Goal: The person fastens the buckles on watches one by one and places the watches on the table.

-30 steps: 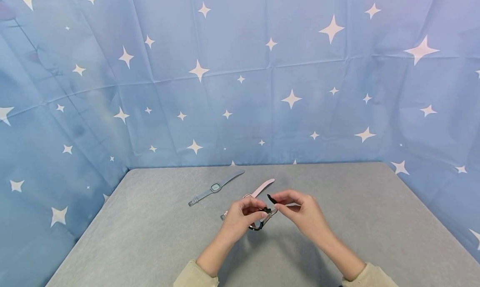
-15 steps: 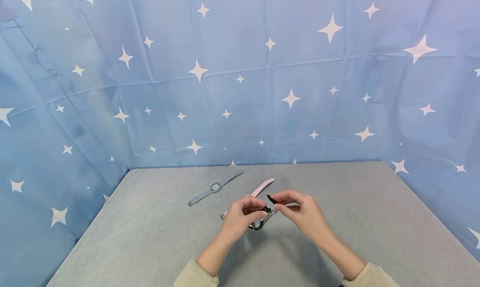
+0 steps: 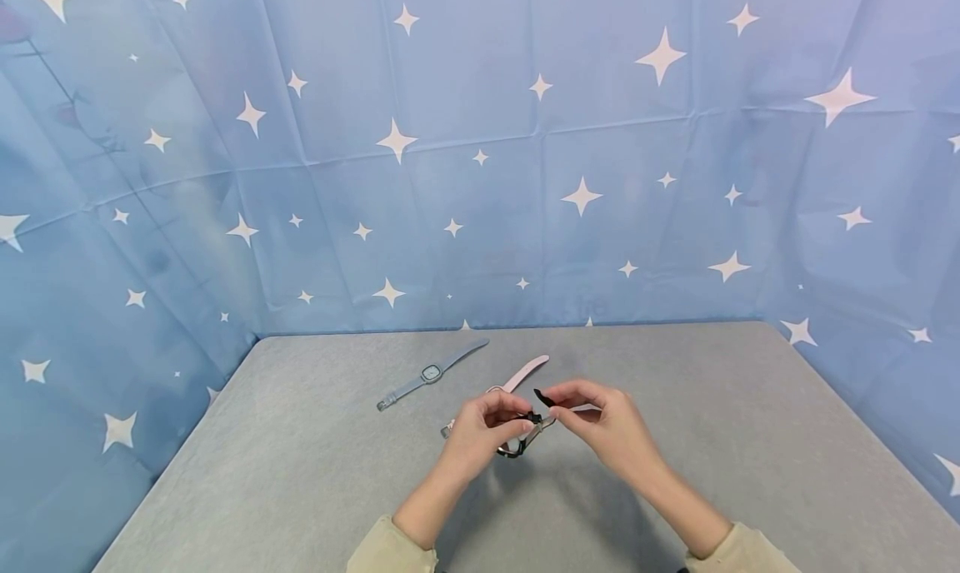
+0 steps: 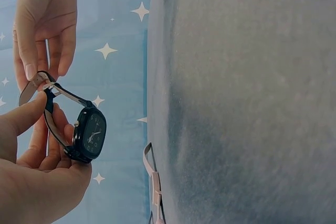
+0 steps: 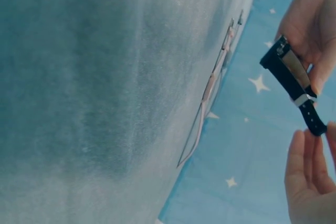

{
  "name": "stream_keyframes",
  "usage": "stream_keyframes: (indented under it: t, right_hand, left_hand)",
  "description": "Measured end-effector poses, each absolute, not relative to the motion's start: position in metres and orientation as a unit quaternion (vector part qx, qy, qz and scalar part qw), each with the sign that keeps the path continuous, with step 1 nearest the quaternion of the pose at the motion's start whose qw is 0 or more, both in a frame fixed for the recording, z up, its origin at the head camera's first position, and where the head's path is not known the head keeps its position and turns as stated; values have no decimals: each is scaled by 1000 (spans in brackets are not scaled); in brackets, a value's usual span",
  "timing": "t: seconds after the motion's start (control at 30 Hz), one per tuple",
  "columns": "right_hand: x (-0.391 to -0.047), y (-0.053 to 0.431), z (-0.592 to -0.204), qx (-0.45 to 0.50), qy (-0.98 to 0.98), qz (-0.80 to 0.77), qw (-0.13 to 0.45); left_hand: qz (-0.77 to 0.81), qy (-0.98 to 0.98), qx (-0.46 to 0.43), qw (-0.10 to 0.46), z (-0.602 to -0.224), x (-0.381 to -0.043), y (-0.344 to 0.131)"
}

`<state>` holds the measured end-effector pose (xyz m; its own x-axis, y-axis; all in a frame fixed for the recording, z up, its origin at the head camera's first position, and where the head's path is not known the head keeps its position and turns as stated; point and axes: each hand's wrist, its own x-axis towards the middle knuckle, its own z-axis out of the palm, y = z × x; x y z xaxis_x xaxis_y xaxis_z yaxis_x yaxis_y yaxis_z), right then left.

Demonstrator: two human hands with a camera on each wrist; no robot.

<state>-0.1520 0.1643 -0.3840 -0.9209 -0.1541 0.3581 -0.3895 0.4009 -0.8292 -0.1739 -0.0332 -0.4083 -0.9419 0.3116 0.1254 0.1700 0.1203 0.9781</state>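
Observation:
A black wristwatch (image 4: 94, 134) with a squarish dial is held up above the table, its strap bent into a loop. My left hand (image 3: 476, 435) pinches the strap by the buckle between thumb and fingers. The free end of the strap (image 5: 310, 115), with its row of holes, passes through the buckle, and my right hand (image 3: 611, 430) pinches its tip. In the left wrist view the dial faces away from the palm; the head view shows only part of the watch between the hands. Behind my left hand lies a pink wristwatch (image 3: 525, 375), partly covered.
A blue-grey wristwatch (image 3: 431, 375) lies stretched out on the grey table (image 3: 300, 473), left of the pink one. Blue cloth (image 3: 480, 223) with white stars hangs behind the table's far edge and along both sides.

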Motion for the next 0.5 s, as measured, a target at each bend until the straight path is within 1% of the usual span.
stream_keyframes:
  t: [0.5]
  right_hand:
    - [-152, 165, -385, 166, -830, 521, 111]
  left_hand:
    - [642, 748, 162, 53, -408, -174, -34]
